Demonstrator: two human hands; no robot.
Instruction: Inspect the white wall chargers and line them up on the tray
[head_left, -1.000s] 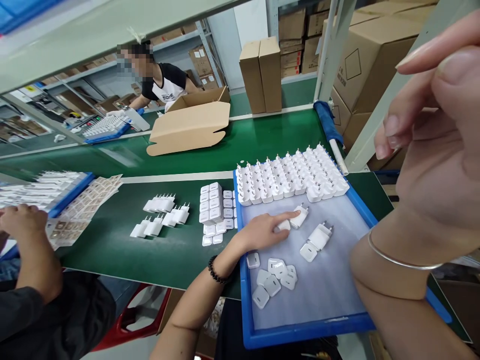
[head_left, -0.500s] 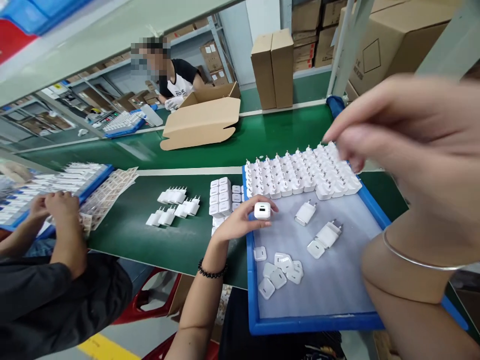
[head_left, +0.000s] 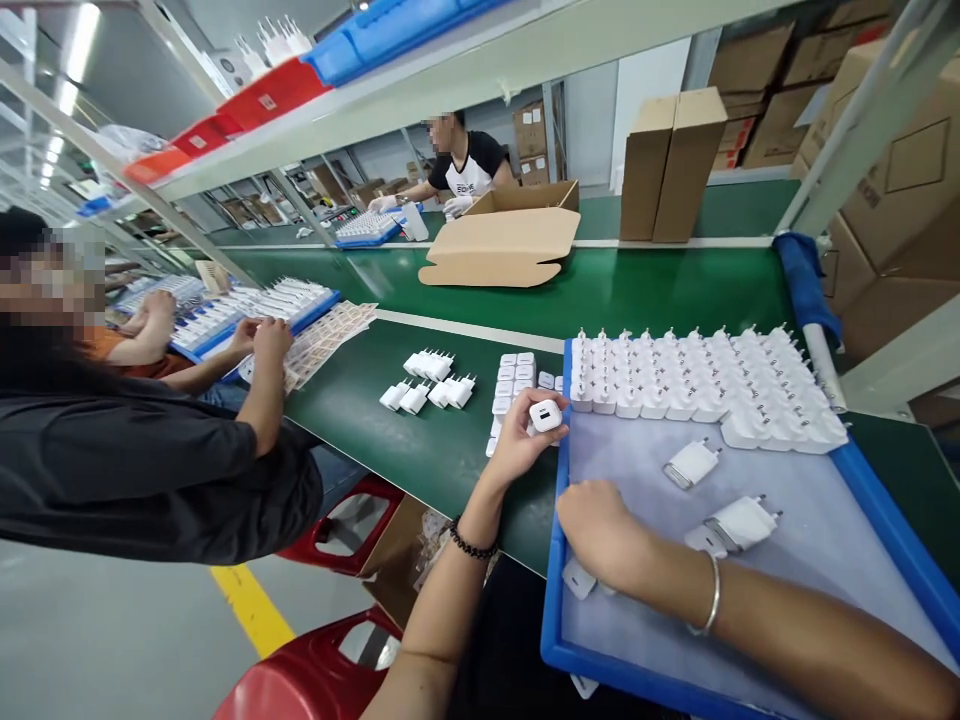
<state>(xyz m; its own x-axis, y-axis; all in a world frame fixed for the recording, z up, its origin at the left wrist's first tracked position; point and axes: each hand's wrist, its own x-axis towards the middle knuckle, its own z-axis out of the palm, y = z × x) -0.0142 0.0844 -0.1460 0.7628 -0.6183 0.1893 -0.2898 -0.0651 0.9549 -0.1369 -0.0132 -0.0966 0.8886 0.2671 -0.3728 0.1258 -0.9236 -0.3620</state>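
Observation:
My left hand [head_left: 517, 440] holds a white charger plug [head_left: 546, 415] between thumb and fingers, just left of the blue tray [head_left: 892, 530]. My right hand [head_left: 600, 530] lies knuckles up on the tray's near left part, fingers curled over small white caps [head_left: 578, 578]; what it grips is hidden. Two loose white chargers [head_left: 691, 463] [head_left: 742, 523] lie on the tray's grey foam. Rows of upright white chargers [head_left: 697, 385] fill the tray's far side.
White chargers [head_left: 429, 380] and stacked white caps [head_left: 514, 375] lie on the green belt [head_left: 420, 440]. A person in a black sleeve [head_left: 150, 460] works at my left over a blue tray [head_left: 247, 310]. Another person [head_left: 465, 160] works behind an open carton [head_left: 510, 240]. Red stools [head_left: 315, 680] stand below.
My right hand has dropped from near the camera down onto the caps at the tray's near left. The left hand keeps the charger raised. My view has swung left.

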